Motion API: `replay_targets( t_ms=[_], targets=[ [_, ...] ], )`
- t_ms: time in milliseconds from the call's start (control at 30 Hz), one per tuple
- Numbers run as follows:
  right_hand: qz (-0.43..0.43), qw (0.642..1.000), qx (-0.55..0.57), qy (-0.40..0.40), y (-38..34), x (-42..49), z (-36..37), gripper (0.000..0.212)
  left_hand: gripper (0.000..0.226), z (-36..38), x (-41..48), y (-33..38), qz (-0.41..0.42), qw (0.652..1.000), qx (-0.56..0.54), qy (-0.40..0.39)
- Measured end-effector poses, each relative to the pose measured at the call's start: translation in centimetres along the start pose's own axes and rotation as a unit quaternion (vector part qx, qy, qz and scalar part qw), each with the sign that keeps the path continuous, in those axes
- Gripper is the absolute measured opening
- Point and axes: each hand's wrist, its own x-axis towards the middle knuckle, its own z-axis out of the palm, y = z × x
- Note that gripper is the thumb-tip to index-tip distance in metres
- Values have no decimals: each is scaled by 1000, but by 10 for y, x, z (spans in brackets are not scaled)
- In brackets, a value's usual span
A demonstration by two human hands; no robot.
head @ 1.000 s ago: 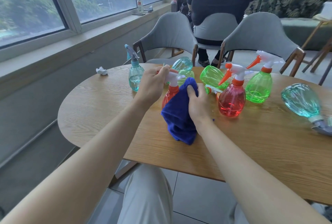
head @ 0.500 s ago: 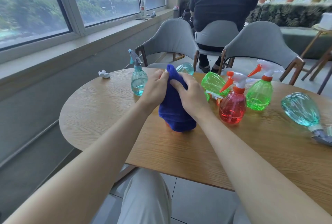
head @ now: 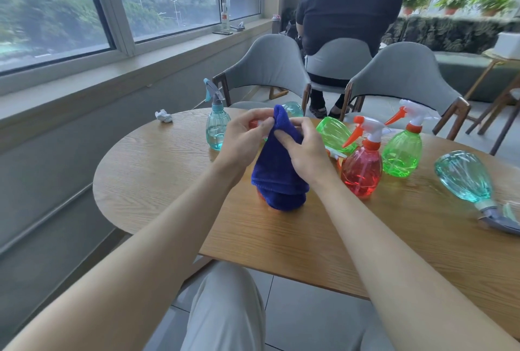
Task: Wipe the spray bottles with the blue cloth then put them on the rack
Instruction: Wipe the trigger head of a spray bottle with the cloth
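The blue cloth [head: 277, 170] drapes over a red spray bottle [head: 260, 195] standing on the wooden table [head: 295, 232]; only a sliver of red shows at the cloth's lower left. My left hand [head: 244, 139] grips the bottle's covered top, an orange nozzle tip peeking out by its fingers. My right hand [head: 304, 150] pinches the cloth against the bottle's head. Beside them stand a red bottle [head: 361, 173], a green bottle [head: 402, 153] and a small teal bottle [head: 216, 128]. A green bottle [head: 334, 133] and two teal bottles [head: 464, 181] [head: 294, 108] lie on their sides. No rack shows.
A crumpled white tissue [head: 163, 116] lies at the table's far left. Two grey chairs [head: 270, 69] [head: 402, 80] stand behind the table. A person in a dark shirt [head: 349, 7] sits beyond them, back turned. A window sill runs along the left.
The cloth went from hanging beside the red bottle to covering it over the top. Both hands rose to the bottle's head, and my view tilted slightly upward.
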Motion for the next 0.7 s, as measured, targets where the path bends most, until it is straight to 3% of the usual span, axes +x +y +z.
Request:
replay_targets(
  t_ms=[400, 533, 600, 700],
  targets=[
    [-9, 998, -30, 48, -2, -11, 4, 17, 8, 0, 0, 2, 0, 995, 76, 59],
    [35, 998, 7, 58, -6, -19, -2, 23, 50, -3, 3, -7, -42, 985, 122, 117],
    [64, 997, 6, 30, -3, -28, -2, 26, 51, 0, 4, -9, -76, 979, 118, 151],
    [88, 995, -32, 27, 5, -40, 2, 23, 37, 9, 1, -7, -103, 982, 81, 138]
  ],
)
